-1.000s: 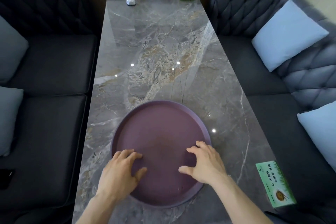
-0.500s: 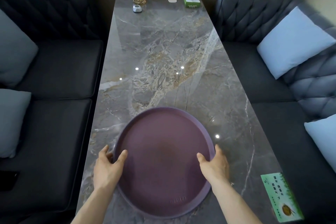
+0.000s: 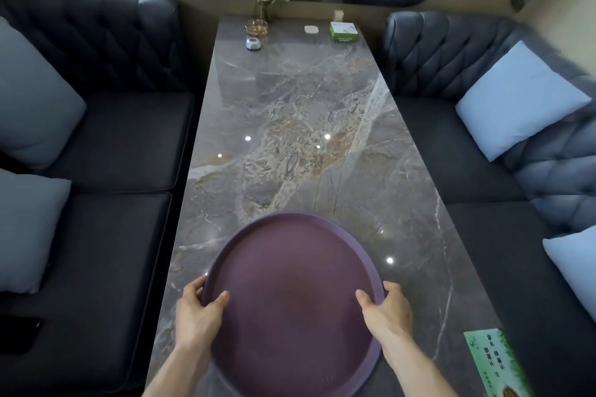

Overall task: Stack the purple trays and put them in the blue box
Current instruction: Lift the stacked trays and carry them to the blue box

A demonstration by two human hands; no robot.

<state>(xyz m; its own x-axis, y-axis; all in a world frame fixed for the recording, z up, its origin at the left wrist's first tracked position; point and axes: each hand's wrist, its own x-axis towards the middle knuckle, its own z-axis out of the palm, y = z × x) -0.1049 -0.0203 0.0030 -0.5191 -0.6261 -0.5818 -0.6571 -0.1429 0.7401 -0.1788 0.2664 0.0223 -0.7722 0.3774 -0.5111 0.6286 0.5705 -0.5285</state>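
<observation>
At the near end of the marble table point(image 3: 290, 126) — item: purple tray point(image 3: 290, 306), round, shallow-rimmed, seen as one piece; whether more than one is nested here cannot be told.

Holders: left hand point(image 3: 196, 316) and right hand point(image 3: 388, 311), one on each side rim, thumbs laid over the inner face, fingers curled under the edge. Both are closed on the tray. Its near edge overhangs the table's end, toward the person; whether it is lifted clear of the marble cannot be told.

Destination: blue box, not in view.

Hazards, as judged:
- Slip. The grip sits toward the near half of the rim, so the far half is unsupported; a quick lift could let that edge dip and scrape the stone.
- Shift in the stack. If several trays are nested, tilting could slide one out over the rim.
- Collision. A wide turn to either side could catch the dark sofas point(image 3: 451, 55) or a pale cushion point(image 3: 519, 100).
- The green card point(image 3: 493, 361) lies near the right forearm and could be swept off the table edge.

Far-end clutter — plant vase point(image 3: 265, 0), green packet point(image 3: 343, 31) — stands well apart; no risk.
</observation>
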